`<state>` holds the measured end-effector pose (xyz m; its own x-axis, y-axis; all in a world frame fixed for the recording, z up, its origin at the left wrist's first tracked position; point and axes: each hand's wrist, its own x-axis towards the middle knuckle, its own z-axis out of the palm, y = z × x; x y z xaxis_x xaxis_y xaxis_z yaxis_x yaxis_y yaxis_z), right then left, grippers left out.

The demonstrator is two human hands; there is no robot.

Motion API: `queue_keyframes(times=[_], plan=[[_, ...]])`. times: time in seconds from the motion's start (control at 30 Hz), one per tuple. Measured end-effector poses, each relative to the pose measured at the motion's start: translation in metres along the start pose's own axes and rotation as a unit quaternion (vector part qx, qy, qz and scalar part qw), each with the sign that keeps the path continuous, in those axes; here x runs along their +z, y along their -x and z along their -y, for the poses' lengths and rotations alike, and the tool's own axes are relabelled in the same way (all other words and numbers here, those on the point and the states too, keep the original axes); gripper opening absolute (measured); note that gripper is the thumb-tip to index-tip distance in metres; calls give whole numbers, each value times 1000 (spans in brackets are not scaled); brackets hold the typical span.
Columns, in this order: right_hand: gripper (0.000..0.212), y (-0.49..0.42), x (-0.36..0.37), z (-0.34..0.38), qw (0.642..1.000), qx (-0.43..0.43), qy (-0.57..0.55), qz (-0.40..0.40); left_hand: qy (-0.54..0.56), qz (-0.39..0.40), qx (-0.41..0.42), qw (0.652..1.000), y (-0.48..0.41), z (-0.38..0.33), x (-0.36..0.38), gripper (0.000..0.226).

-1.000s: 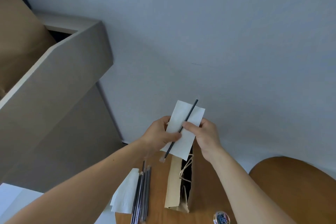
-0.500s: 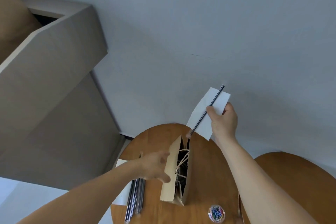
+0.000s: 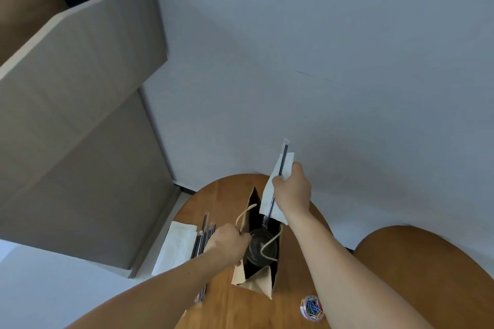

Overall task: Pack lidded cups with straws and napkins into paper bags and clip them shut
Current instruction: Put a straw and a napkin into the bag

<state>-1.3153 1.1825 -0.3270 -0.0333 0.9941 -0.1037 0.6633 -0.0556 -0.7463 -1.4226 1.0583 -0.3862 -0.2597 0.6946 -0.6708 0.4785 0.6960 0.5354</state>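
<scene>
Taking the paper bag [image 3: 240, 275] as the centre of the dial, a stack of spare napkins [image 3: 176, 246] lies out at nine o'clock by the edge of the round table [image 3: 227, 195], with loose straws [image 3: 204, 235] between the stack and the bag. The left hand [image 3: 227, 244] comes in from eight o'clock, its fingers curled over the bag's left wall by the cord handle, and pulls the mouth wide. Inside, the lidded cup [image 3: 256, 251] stands on the bag's floor, and the other handle cord loops across its lid. At one o'clock the right hand [image 3: 292, 191] pinches a napkin [image 3: 270, 195] and a dark straw [image 3: 283, 160] together. The straw lies along the napkin and its lower end is just entering the mouth at twelve o'clock. A tub of coloured clips [image 3: 311, 308] waits at four o'clock, untouched. The gap between cup and far wall looks tight, so the straw tip could strike the lid and slide out of the pinch. The napkin's lower corner could also fold back on the rim or catch the loose cord. If the left hand eases off, the wall would likely spring inward and block the drop.
</scene>
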Motion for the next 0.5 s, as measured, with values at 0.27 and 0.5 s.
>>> queue_keyframes(times=[0.27,0.5], plan=[[15,31,32,7,993,13,96,67,81,-1,4,997,-8,7,1,26],[9,66,26,-71,964,-31,181,193,12,-24,37,999,-12,22,-12,25]])
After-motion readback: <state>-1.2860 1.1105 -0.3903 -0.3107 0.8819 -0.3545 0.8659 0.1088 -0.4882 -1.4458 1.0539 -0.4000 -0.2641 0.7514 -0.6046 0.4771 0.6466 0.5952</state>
